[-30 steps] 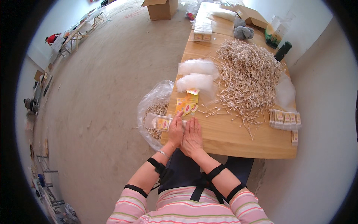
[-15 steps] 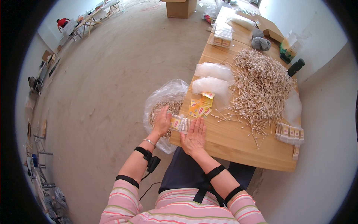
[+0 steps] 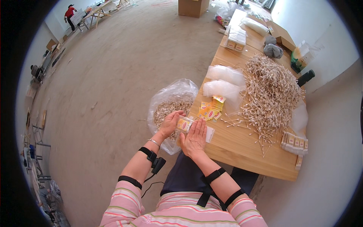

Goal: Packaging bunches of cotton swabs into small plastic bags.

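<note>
The left hand (image 3: 169, 123) and right hand (image 3: 194, 136) hold a small clear packet (image 3: 185, 124) between them at the wooden table's (image 3: 242, 151) near edge — left fingers curled around its end, right palm flat against it. Loose cotton swabs (image 3: 270, 89) lie piled well apart — yellow labels (image 3: 210, 109) just beyond the packet.

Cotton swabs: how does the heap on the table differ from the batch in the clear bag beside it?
The heap of swabs lies loose and spread wide over the wooden table; the bagged swabs sit contained in a clear plastic bag hanging off the table's left edge. The heap looks much larger, with stray sticks scattered at its edges; the bagged batch is smaller and compact. Both appear to be the same pale, thin sticks.
</note>
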Motion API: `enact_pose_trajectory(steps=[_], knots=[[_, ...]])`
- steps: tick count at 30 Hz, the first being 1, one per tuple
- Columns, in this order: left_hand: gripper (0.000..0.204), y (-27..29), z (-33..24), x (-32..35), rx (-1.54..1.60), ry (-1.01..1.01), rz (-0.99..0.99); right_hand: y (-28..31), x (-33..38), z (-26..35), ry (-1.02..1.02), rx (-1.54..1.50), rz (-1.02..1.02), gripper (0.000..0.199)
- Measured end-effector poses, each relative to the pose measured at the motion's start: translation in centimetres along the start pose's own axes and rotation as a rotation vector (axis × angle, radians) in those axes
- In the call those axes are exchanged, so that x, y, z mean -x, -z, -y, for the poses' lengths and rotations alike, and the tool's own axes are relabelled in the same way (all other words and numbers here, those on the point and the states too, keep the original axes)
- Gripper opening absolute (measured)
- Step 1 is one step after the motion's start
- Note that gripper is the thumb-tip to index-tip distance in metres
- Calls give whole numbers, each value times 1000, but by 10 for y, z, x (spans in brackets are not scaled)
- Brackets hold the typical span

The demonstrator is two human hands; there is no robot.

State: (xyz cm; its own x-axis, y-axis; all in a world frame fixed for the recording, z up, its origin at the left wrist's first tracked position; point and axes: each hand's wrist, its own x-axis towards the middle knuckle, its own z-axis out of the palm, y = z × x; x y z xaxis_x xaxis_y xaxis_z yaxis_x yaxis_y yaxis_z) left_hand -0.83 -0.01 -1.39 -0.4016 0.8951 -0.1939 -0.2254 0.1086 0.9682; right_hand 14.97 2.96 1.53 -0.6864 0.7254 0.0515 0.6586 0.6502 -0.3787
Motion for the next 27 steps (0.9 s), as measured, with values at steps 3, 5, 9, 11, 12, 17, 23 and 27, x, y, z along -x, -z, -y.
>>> enact_pose_trajectory(steps=[3, 5, 9, 11, 12, 17, 23, 27], knots=[[41, 2, -2, 3, -43, 7, -14, -2, -2, -1, -6, -62, -5, 84], [41, 1, -8, 3, -10, 43, -30, -5, -6, -8, -9, -127, -1, 82], [46, -3, -8, 1, 245, -18, -84, 7, -20, -14, -56, -614, -276, 71], [48, 1, -2, 4, 218, -41, -74, 11, -23, -7, -86, -743, -292, 68], [50, 0, -3, 5, 191, -61, -49, 11, -25, -5, -103, -809, -288, 67], [55, -3, -10, 9, 185, -43, -44, 4, -28, 5, -82, -939, -327, 65], [57, -2, -12, 11, 169, -38, -8, -16, -36, 14, -88, -1059, -329, 67], [58, 1, -7, 10, 218, -27, 14, -20, -41, 26, -66, -1109, -326, 67]])
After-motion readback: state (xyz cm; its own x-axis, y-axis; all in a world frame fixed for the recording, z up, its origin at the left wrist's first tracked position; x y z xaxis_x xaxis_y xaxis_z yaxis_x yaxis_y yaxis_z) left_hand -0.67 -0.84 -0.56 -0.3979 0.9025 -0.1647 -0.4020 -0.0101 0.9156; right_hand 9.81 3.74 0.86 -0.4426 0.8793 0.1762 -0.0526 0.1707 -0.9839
